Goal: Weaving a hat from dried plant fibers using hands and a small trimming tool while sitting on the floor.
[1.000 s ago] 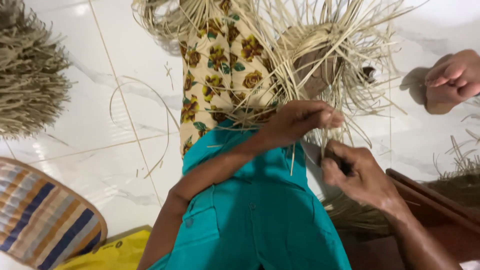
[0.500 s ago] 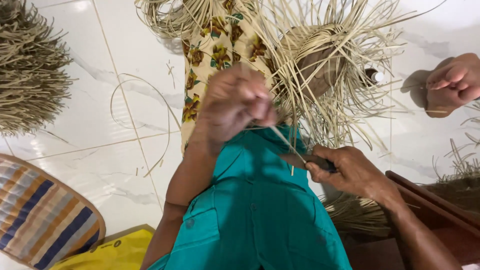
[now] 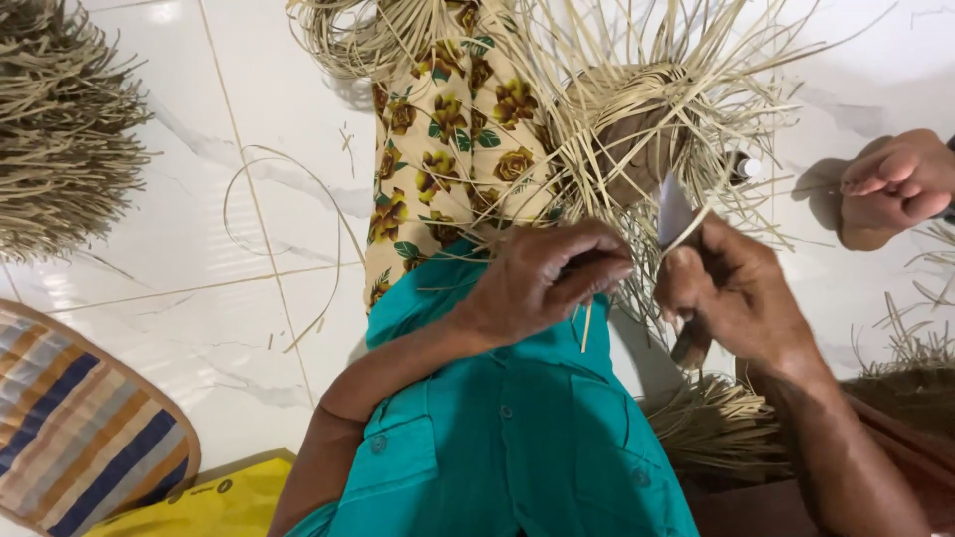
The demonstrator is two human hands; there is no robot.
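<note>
— What are the hands doing?

— The left hand (image 3: 542, 283) is pinching a thin pale straw strip (image 3: 587, 326), fingers closed on it, just below the half-woven straw piece (image 3: 637, 119). The right hand (image 3: 731, 293) is gripping a small knife (image 3: 676, 214), its blade pointing up toward the loose strands; the dark handle is sticking out below the fist. The two hands are sitting close together but not touching.

— Where is the woven piece lying?

— It is resting over the knee, on the flowered cloth (image 3: 448, 149) above the teal shirt (image 3: 507, 438), with loose strands fanning out all round it.

— Anything crowding the work?

— The strands are hanging right across both hands, hiding part of the strip. Another person's hand (image 3: 890, 189) is lying at the right edge on the white tiled floor (image 3: 179, 239). A bundle of straw (image 3: 60, 119) is sitting at the upper left, a striped woven mat (image 3: 80, 428) at the lower left beside a yellow bag (image 3: 199, 502), and a curled strand (image 3: 284, 229) is lying on the tiles. More cut straw (image 3: 716, 428) is piling under the right wrist.
</note>
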